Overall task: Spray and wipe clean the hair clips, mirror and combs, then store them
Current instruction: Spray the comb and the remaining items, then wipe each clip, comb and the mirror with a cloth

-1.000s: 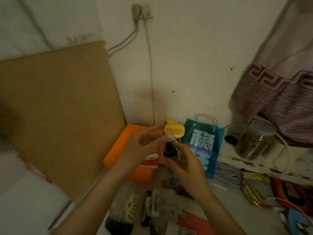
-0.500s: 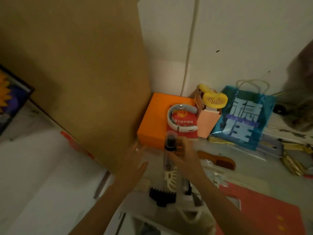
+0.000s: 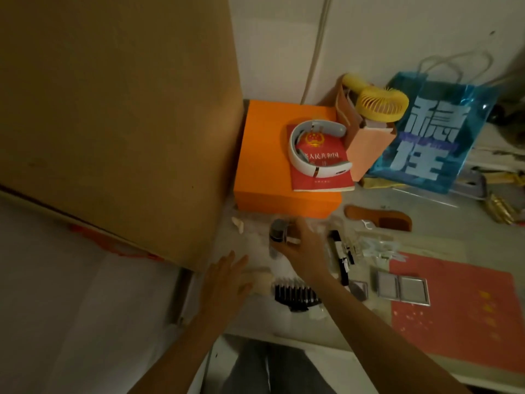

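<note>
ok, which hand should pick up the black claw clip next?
Probably the left hand: it is open, holds nothing, and hovers just beside the black claw clip. The right hand grips the spray bottle.

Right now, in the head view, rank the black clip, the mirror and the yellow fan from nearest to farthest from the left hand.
Measured from the left hand:
1. Black clip, just to its right on the table.
2. Mirror, farther right, lying open beside the red sheet.
3. Yellow fan, far back by the wall, in the pink bag.
</note>
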A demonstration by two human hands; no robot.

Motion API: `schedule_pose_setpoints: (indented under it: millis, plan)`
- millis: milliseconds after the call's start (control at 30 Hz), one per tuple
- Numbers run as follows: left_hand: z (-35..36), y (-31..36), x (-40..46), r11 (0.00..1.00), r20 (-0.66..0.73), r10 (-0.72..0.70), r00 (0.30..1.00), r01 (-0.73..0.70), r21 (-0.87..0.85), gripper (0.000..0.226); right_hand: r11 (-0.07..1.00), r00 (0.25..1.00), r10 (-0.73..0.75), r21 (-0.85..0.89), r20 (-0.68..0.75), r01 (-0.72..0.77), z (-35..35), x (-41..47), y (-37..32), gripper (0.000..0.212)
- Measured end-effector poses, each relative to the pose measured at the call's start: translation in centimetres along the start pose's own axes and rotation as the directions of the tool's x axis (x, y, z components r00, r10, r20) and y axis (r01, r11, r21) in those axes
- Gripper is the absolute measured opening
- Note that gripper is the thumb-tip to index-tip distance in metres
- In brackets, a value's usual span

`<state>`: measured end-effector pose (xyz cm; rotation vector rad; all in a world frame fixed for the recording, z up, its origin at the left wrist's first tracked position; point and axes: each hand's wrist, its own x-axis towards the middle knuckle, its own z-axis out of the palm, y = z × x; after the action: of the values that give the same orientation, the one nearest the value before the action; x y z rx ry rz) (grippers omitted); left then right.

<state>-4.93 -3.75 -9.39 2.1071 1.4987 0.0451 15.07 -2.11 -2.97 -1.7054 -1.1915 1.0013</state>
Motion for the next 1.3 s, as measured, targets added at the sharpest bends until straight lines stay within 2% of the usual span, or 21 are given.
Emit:
schedule_pose_setpoints:
  millis: [367,500,667,800,900,967,1300]
  plan:
    - [1.9,-1.9,-0.3,0.998,0.036,-0.035,0.999,0.034,0.045,0.074,0.996,0.999,0.045,0.07,0.019,-0.046,1.8,0.6,2.6,0.038]
    - [2.5,-2.0,-0.3,0.999,-0.019,-0.031,0.999,0.031,-0.026,0.055,0.997,0.999,0.039,0.063,0.032,-0.041,1.6,0.3,3.1,0.04]
    - [3.1,-2.1,-0.5,0.972,-0.069,-0.129,0.989,0.112,-0.209,0.043,1.0,1.0,0.019,0.018,0.024,-0.019,1.7,0.2,3.5,0.042]
    - [3.0,-2.1,-0.4,0.917,-0.083,-0.198,0.977,0.154,-0.369,0.01,1.0,1.0,0.002,-0.027,0.03,-0.001,1.5,0.1,3.7,0.04]
    - [2.1,-1.5,-0.8,0.837,-0.103,-0.23,0.968,0.142,-0.529,0.015,0.999,1.0,-0.005,-0.035,0.012,0.005,1.5,-0.2,3.7,0.042]
    - [1.3,-1.1,-1.0,0.77,-0.058,-0.259,0.964,0.169,-0.615,0.01,0.999,1.0,0.002,-0.038,0.009,-0.002,1.5,-0.3,3.6,0.041]
    - [-0.6,-0.1,-0.8,0.589,0.024,-0.316,0.948,0.216,-0.778,0.014,0.999,0.999,0.031,-0.042,0.028,-0.03,0.8,-1.0,3.7,0.047]
